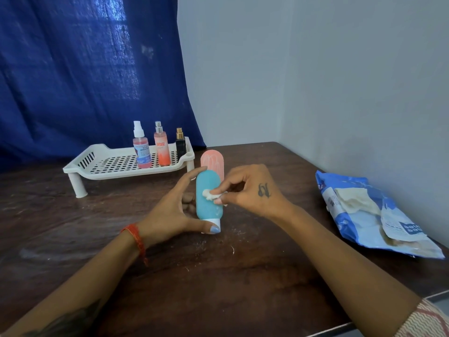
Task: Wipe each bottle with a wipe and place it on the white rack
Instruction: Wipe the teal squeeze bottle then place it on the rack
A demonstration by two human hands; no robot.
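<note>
Wiping now: teal bottle is mid-clean, so the wipe step is in hand, racking not yet done.
White rack [82, 166]: far left on the bench [243, 276], raised on short legs, slotted floor; left part of it bare.
On rack: 3 spray bottles upright at its right end, L to R: pink spray bottle w/ white nozzle [141, 148], orange mist bottle w/ silver nozzle [162, 148], small black bottle w/ gold cap [180, 143]. Judged done already.
Left hand [170, 212]: grips the teal bottle [208, 203]; thumb curled under at the white cap, forefinger up along the left side near the rounded top, other fingers behind it.
Teal bottle: centre of bench, cap end down & toward the person. Can't tell if the cap touches the bench.
Right hand [247, 190]: fingers pinched together on a small balled white wipe [211, 194], pressed to the bottle's front, upper half.
Pink bottle [213, 164]: just behind the teal one, partly hidden, off the rack; prob. next in line.
Wipes pack [369, 215]: blue, lying flat at far right of bench, flap open, wipe showing.
Next move, my guess: finish lower half + cap, then left hand carries the bottle to the rack & stands it upright on free slots, clear of the 3 so none tip.
</note>
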